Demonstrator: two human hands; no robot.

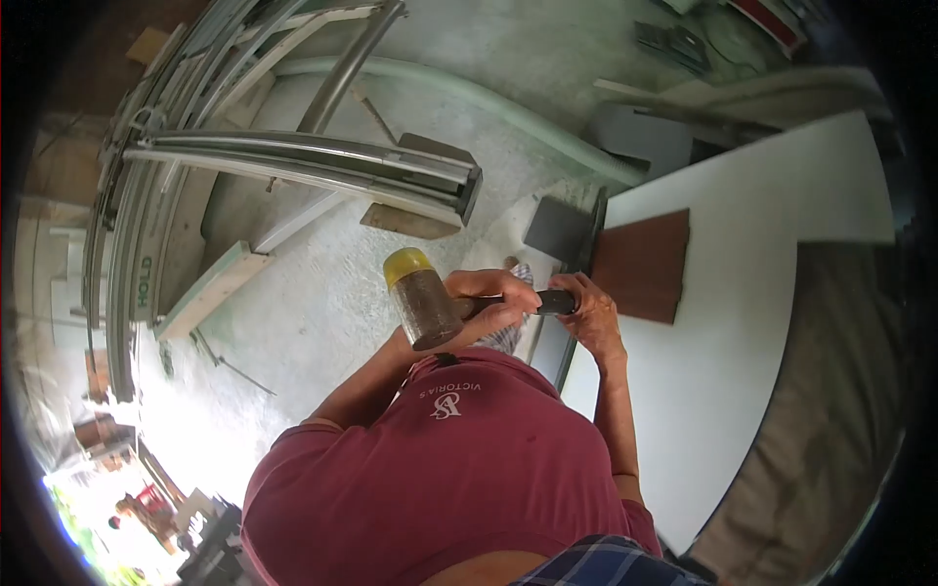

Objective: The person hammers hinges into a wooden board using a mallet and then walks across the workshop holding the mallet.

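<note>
A mallet (424, 311) with a brown head and a yellow face on its upper end is held in front of the maroon shirt. My left hand (490, 296) is closed round its handle, close to the head. At the black end of the handle (556, 302), the fingers of my right hand (590, 314) are closed on the grip. The handle lies roughly level between both hands, and the head sticks out to the left. Part of the handle is hidden behind my left fingers.
At right, a brown rectangular piece (640, 266) lies on a large white panel (733, 322). Metal rails (313, 161) of a machine reach in from the left above the concrete floor (264, 332). A pale hose (489, 103) runs along the floor at the back.
</note>
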